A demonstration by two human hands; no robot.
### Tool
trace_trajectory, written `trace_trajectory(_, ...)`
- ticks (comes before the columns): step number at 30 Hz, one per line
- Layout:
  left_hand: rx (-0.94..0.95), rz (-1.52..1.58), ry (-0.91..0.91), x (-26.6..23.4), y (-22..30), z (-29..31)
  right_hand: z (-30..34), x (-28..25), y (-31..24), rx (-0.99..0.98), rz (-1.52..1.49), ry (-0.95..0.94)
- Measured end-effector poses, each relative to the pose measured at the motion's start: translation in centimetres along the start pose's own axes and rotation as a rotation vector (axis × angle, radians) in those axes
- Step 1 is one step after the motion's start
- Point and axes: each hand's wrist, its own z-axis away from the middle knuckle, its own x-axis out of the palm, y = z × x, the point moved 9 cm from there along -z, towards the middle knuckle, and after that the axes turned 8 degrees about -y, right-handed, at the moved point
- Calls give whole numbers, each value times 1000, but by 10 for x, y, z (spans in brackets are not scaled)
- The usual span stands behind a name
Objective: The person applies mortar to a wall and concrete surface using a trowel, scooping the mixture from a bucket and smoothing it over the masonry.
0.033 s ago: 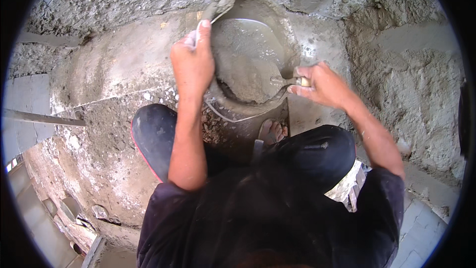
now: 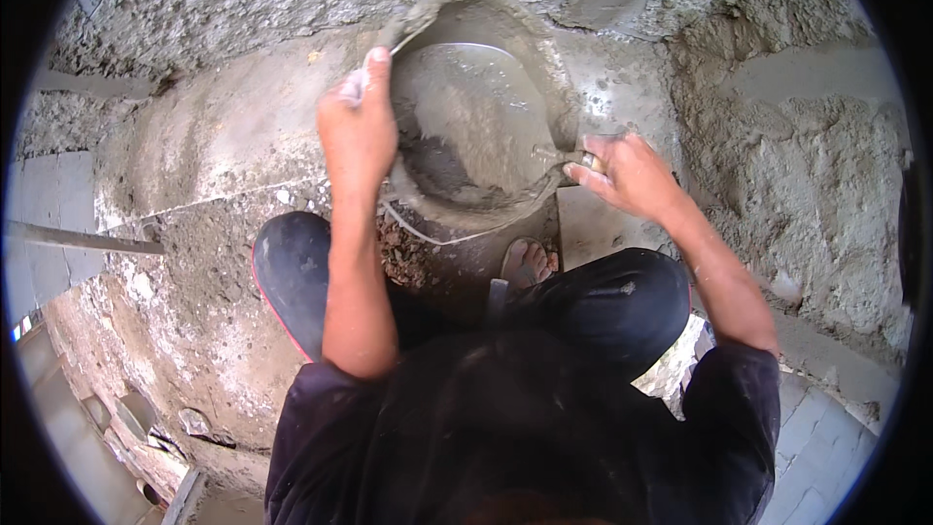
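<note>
A round bucket (image 2: 552, 63), coated with dried cement, is in front of me with wet grey mortar (image 2: 471, 107) inside. My left hand (image 2: 358, 131) is closed on the bucket's left rim, thumb on top. A thin wire handle hangs down along the near side of the bucket. At the right rim, my right hand (image 2: 630, 173) is wrapped round the light-coloured grip of a trowel (image 2: 556, 154). Its metal neck reaches over the rim, and the blade is hard to tell apart from the mortar.
Rough, fresh-looking plaster (image 2: 292, 0) covers the surface along the far side and the right. A bar (image 2: 87, 236) juts in from the left. Rubble (image 2: 408, 253) lies between my knees and the bucket. A foot in a sandal (image 2: 527, 262) shows below the bucket.
The bucket and my left hand have shifted slightly left. A darker hollow now shows in the mortar's near left part. My right hand keeps its grip on the trowel.
</note>
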Motion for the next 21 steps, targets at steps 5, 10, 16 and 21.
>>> trace_trajectory(5,42,-58,62,-15,-2,-2,27,-16,6,127,193,152)
trace_trajectory(10,-19,96,65,-25,-25,-12,54,-48,16,-7,-318,17)
trace_trajectory(16,-99,52,16,-6,-20,-15,168,-121,242,789,-605,440)
trace_trajectory(21,-65,6,66,-22,-15,-12,137,-149,187,610,-517,484)
